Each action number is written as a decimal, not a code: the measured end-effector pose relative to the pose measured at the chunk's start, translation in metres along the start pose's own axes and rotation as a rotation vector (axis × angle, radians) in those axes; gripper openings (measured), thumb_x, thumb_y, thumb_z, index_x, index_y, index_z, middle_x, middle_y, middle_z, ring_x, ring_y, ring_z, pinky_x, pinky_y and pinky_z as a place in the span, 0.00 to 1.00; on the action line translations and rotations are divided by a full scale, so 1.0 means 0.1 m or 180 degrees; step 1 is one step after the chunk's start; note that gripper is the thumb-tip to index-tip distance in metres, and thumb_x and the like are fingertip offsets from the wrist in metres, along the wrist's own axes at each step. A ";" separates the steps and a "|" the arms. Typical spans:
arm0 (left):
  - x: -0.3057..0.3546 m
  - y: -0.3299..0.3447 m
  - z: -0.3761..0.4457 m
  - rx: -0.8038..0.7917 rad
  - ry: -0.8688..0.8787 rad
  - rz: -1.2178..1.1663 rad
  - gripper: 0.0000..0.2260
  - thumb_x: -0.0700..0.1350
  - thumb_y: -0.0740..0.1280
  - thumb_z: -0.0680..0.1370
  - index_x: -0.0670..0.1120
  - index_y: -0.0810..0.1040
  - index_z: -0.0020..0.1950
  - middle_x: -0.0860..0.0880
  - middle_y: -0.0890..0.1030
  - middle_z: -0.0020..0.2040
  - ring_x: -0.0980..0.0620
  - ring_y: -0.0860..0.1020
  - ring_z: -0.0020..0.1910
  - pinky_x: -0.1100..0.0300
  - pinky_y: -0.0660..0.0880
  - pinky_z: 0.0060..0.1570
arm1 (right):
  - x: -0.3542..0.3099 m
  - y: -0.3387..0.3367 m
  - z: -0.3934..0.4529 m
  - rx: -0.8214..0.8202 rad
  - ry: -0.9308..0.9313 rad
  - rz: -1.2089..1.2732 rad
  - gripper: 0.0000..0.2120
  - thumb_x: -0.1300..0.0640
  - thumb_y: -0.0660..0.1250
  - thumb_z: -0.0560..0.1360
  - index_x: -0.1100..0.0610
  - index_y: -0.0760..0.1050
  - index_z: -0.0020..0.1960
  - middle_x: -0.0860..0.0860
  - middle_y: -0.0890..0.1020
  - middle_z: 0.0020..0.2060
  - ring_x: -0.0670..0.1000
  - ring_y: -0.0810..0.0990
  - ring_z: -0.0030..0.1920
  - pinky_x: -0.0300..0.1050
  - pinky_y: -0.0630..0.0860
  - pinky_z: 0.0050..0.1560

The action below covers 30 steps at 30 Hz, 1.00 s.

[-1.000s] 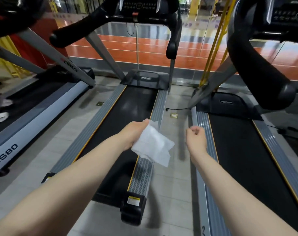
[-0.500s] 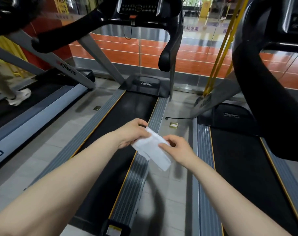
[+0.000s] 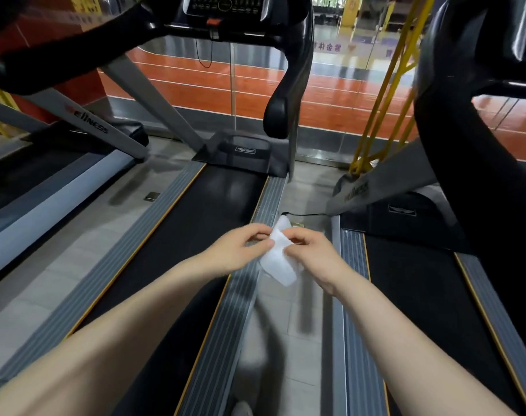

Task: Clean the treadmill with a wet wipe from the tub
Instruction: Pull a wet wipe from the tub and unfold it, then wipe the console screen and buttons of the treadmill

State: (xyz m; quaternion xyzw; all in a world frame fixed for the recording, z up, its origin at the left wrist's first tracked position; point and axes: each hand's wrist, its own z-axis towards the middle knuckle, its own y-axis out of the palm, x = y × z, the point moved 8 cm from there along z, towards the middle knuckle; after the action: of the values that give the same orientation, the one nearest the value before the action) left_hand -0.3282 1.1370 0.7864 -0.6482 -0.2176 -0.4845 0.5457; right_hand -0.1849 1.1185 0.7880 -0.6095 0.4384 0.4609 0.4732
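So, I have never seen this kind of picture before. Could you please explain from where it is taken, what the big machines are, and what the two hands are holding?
The picture comes from a wide-angle camera worn on a person's head, looking forward and down, so the two bare arms are that person's own. The machines are gym treadmills standing side by side: the middle treadmill has a black belt, ribbed grey side rails and a console at the top. Another stands on each side. Between them is grey tiled floor with a black cable. The left hand and right hand both pinch a white wet wipe in the air above the middle treadmill's right rail. No tub is visible.
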 end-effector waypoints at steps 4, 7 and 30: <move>-0.19 -0.28 0.45 -0.0114 -0.0048 -0.0286 0.09 0.50 0.71 0.76 0.47 0.82 0.53 0.51 0.85 0.48 0.52 0.82 0.48 0.56 0.75 0.51 | -0.18 -0.06 0.62 0.0160 -0.0266 -0.0419 0.16 0.70 0.66 0.72 0.49 0.78 0.47 0.48 0.79 0.42 0.46 0.76 0.41 0.39 0.73 0.44; -0.29 -0.54 0.82 -0.0066 -0.0102 -0.0319 0.16 0.54 0.68 0.75 0.40 0.80 0.45 0.48 0.78 0.39 0.53 0.75 0.39 0.55 0.70 0.42 | -0.33 -0.07 1.11 0.0309 -0.0430 -0.0729 0.17 0.66 0.69 0.73 0.45 0.73 0.51 0.47 0.77 0.42 0.46 0.74 0.39 0.39 0.72 0.42; -0.90 -3.21 2.77 0.1115 -0.0196 0.1906 0.15 0.48 0.64 0.81 0.48 0.74 0.68 0.51 0.77 0.65 0.53 0.72 0.67 0.64 0.65 0.62 | -2.18 0.52 4.16 0.0016 -0.0795 -0.2680 0.13 0.61 0.55 0.78 0.57 0.66 0.35 0.52 0.73 0.34 0.55 0.73 0.39 0.44 0.62 0.30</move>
State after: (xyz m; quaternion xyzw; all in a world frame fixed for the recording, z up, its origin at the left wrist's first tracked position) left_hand -0.5190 1.5132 0.8861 -0.5940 -0.1140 -0.2384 0.7598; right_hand -0.3382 1.5390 0.9386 -0.6734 0.0924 0.2970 0.6706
